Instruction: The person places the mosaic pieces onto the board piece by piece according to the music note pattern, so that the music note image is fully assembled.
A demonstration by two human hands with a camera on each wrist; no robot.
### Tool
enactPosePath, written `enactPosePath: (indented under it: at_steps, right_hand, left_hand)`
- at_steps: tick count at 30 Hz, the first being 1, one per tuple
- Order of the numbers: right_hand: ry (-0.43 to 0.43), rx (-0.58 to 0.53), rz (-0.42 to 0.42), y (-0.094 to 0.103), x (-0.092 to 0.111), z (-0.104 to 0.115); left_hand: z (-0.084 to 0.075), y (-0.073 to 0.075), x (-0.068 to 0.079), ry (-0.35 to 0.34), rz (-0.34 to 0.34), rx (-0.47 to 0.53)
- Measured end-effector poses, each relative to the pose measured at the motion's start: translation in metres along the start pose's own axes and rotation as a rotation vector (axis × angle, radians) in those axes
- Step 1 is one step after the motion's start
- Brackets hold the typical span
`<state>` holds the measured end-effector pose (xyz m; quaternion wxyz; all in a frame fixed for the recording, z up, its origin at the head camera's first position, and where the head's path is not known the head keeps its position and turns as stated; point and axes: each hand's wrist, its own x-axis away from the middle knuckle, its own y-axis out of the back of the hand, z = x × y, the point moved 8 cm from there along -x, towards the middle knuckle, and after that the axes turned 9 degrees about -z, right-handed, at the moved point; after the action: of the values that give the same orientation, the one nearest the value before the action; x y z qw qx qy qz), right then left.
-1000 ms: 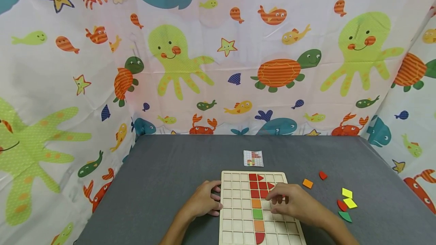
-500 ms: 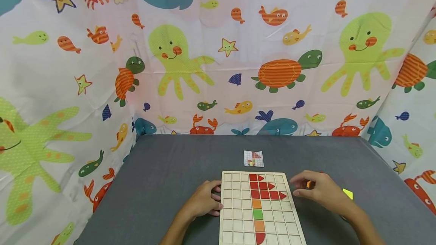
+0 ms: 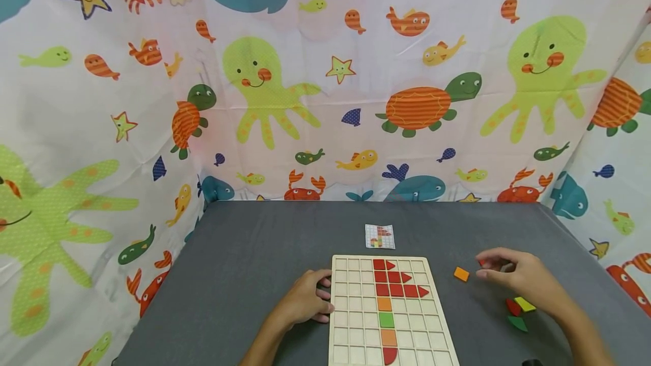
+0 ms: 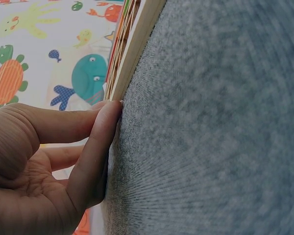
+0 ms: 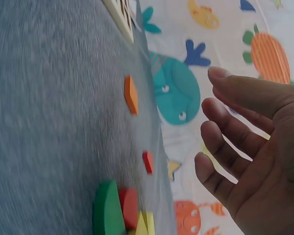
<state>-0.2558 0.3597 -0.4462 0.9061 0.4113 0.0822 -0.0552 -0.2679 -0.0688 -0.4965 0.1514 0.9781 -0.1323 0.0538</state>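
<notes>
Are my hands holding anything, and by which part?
Nothing is clearly gripped: the left hand touches the left edge of the board, and the right hand looks empty, near a loose red piece.

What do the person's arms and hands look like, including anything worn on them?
The left hand and right hand are ungloved, each with slender fingers; no rings are visible. The left forearm and right forearm are bare where seen, without visible sleeves, watches or markings.
</notes>
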Motion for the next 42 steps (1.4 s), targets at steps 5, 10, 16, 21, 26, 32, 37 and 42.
enactPosePath:
  at_steps: [5,10,16,21,26,32,37,42]
  right_hand:
    - [-0.031,0.005,0.023,0.009,0.001,-0.023]
    - [-0.059,0.008,0.053,0.016,0.002,-0.045]
    - [-0.132,0.046,0.112,0.024,0.001,-0.069]
    - [-0.146,0.102,0.161,0.031,0.002,-0.083]
    - [-0.122,0.131,0.201,0.032,0.003,-0.091]
    - [-0.1,0.164,0.227,0.029,0.002,-0.094]
    - [-0.111,0.201,0.209,0.028,0.001,-0.096]
    - [-0.083,0.227,0.19,0.031,0.0,-0.097]
  left_hand:
    - [0.001,0.0,0.0,0.004,-0.001,-0.002]
    - [-0.001,0.0,0.0,0.003,0.0,-0.002]
    - [-0.001,0.0,0.0,-0.001,-0.003,-0.001]
    - [-0.001,0.0,0.001,0.005,0.001,0.005]
    - [-0.001,0.0,0.001,0.003,0.003,-0.003]
    - [0.0,0.0,0.0,0.004,0.001,-0.004]
    - [0.0,0.0,0.0,0.008,0.001,0.002]
    - [0.0,0.001,0.0,0.007,-0.001,0.0]
